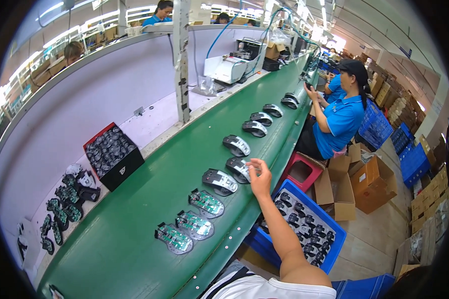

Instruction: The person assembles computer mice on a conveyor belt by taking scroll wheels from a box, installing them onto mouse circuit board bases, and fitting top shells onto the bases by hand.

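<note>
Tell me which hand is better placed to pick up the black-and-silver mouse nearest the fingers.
Right, most likely: the right hand is at the near end of that mouse on the green belt, while the left hand is out of view.

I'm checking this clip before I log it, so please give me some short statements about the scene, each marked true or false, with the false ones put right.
1. The right hand is at a mouse on the belt. True.
2. Three bases with exposed green boards lie on the belt. True.
3. The red-edged box is empty. False: the box is full of dark parts.
4. The large blue crate of parts stands on the belt. False: the crate is beside the belt.
5. The capped co-worker wears a blue shirt. True.
6. Both the wearer's hands are in view. False: only the right hand shows.
</note>
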Demonstrator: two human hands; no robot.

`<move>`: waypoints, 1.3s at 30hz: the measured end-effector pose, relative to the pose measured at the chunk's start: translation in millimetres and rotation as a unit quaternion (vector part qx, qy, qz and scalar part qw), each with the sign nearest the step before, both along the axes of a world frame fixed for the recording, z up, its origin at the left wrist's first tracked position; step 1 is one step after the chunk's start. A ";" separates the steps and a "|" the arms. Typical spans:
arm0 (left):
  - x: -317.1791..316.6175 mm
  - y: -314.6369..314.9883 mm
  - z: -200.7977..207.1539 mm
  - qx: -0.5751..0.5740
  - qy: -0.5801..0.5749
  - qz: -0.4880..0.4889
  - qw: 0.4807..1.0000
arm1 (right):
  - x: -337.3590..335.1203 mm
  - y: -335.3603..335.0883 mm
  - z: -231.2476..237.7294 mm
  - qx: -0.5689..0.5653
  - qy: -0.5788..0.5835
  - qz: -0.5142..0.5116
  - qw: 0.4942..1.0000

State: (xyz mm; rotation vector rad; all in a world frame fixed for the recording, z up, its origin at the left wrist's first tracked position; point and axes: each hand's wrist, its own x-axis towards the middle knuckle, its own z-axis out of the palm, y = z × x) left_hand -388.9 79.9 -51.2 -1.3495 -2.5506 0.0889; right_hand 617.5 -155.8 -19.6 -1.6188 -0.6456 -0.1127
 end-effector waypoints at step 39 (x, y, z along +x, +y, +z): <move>264.4 -24.3 76.2 0.122 -0.391 -0.170 0.896 | 67.2 -15.9 -36.3 -0.019 -0.015 0.090 0.996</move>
